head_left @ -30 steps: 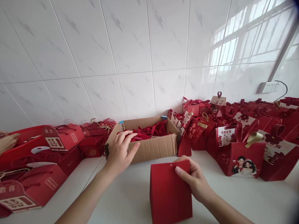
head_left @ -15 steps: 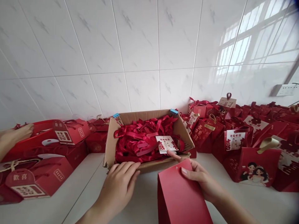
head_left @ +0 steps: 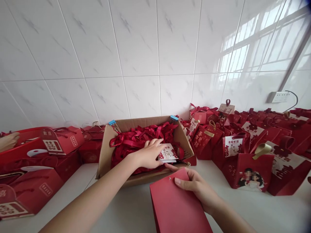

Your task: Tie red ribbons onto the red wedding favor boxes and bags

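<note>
My right hand [head_left: 191, 184] grips a plain red paper gift bag [head_left: 177, 200] near its holed upper end, thumb on the front face. My left hand [head_left: 152, 152] reaches into a cardboard box [head_left: 136, 182] of dark red ribbons [head_left: 136, 136], fingers spread and palm down. Its thumb and fingertips lie at the left edge of a white printed tag [head_left: 168, 152] resting on the ribbons; whether they pinch it I cannot see clearly. My right index finger points toward the tag's lower edge.
Red printed gift bags [head_left: 254, 173] with ribbon loops crowd the right side. Red handled boxes [head_left: 62, 140] stand on the left, beside another person's hand [head_left: 9, 141] over a red container. Blue clips [head_left: 174, 118] sit on the cardboard box's back corners. A tiled wall [head_left: 141, 42] rises behind.
My left hand has moved from the cardboard box's front edge into it, up to the white tag. My right hand still holds the red gift bag. The view has shifted slightly right.
</note>
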A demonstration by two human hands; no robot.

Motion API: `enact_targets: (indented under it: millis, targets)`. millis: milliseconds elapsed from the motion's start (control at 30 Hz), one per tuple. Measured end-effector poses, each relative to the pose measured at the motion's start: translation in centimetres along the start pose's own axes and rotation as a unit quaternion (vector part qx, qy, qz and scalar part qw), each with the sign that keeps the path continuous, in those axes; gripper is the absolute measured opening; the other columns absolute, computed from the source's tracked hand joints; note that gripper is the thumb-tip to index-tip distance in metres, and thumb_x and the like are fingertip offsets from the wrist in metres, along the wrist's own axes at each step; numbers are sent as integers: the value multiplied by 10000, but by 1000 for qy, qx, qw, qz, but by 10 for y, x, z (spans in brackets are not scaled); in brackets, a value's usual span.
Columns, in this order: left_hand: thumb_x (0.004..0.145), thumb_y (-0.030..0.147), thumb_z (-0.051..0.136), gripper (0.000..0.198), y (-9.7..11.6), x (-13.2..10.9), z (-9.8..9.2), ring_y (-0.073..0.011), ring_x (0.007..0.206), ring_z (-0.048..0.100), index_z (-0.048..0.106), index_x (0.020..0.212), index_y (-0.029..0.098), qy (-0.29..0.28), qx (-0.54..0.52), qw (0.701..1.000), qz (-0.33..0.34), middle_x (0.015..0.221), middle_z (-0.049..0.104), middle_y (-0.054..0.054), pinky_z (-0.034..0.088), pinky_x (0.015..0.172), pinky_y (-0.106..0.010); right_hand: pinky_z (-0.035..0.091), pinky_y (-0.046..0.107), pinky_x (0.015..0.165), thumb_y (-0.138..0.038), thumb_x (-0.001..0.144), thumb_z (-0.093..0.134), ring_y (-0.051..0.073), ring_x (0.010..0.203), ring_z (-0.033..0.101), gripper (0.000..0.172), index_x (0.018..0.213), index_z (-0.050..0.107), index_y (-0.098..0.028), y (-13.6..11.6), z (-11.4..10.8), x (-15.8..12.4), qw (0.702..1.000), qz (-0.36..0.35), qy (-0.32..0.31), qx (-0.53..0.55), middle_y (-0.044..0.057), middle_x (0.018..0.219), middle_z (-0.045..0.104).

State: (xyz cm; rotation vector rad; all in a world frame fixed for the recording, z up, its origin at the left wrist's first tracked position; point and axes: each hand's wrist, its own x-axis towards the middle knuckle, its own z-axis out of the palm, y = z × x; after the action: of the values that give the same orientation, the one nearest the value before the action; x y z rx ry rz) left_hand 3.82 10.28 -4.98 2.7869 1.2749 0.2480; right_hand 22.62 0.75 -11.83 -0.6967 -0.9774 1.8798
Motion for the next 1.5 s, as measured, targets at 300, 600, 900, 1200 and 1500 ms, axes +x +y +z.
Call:
enact_targets:
  millis: [300,600,900,1200,1500]
  targets:
    - [765,151,474,404,-9,22,14,-330,1126,478,553,1162,161,1,42,997,-62,1130,616,-147,319,978,-539,516,280,699,-300,667,816,159,732,658,331,928,684,-145,-2,0,0,1000,11,-11,-7,75,881,698]
    - [799,144,445,139,10,1,5,-265,1032,525,560,858,193,161,-47,985,-30,996,625,-82,398,928,-481,505,318,712,-344,619,830,192,711,674,392,920,681,-142,5,-1,6,999,-37,15,-4,74,842,722]
    - [818,113,435,227,38,-70,4,-188,985,655,547,967,242,112,-245,962,41,1087,680,-41,514,780,-250,479,288,603,-365,644,797,148,570,608,346,807,554,-180,9,-3,9,990,-97,103,11,-11,663,652]
    - [772,317,539,458,38,-100,15,-299,1243,495,527,1228,277,88,-460,883,8,1335,553,-87,420,1009,-425,365,239,585,-284,744,635,115,625,443,137,745,535,-191,13,6,3,969,-218,89,-81,-12,787,508]
    - [855,440,547,227,51,-71,53,-152,699,591,537,899,217,185,-454,868,-85,808,608,-15,490,641,-243,386,332,853,-395,872,476,231,1053,472,148,875,465,-248,35,-5,7,901,-370,144,-176,50,1150,517]
